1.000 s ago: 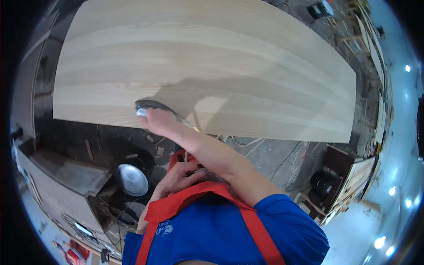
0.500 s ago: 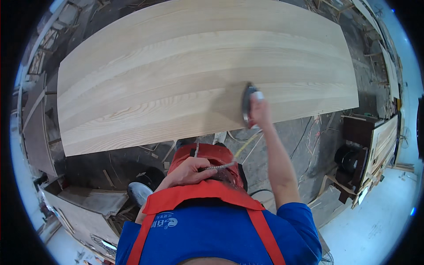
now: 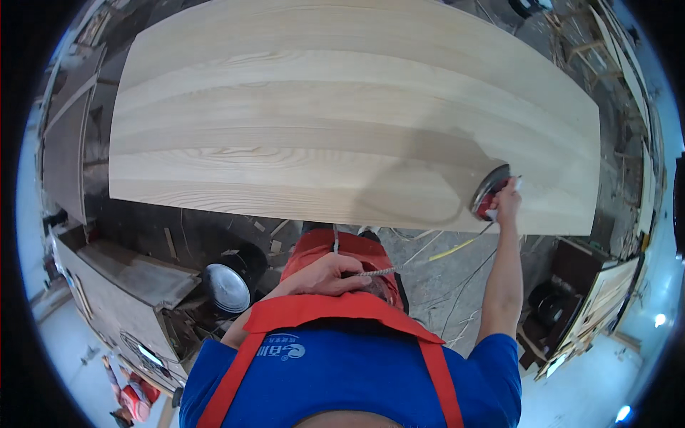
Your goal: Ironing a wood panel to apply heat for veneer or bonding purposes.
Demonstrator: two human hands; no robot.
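A large pale wooden panel point(image 3: 300, 135) spans the view in front of me. My right hand point(image 3: 507, 203), closed around its grip, holds a hand sander point(image 3: 491, 189) with a dark round disc and red body. It is over the panel's right part, close to the near edge, with the disc tilted; I cannot tell whether the whole disc touches the wood. At my waist, my left hand point(image 3: 330, 274) is closed around a grey braided cord point(image 3: 376, 272), part of which hangs down past my red apron point(image 3: 342, 309).
A black drum with a pale lid point(image 3: 228, 287) and a wooden cabinet point(image 3: 118, 299) stand behind me on the left. Dark boxes with boards point(image 3: 571, 292) are at the right. Cables and a yellow hose point(image 3: 451, 250) cross the floor. Another person point(image 3: 135, 396) shows at lower left.
My right hand has carried the sander to the right along the panel, and its disc has turned more into view. The panel's outline has shifted with my viewpoint. My left hand keeps the cord.
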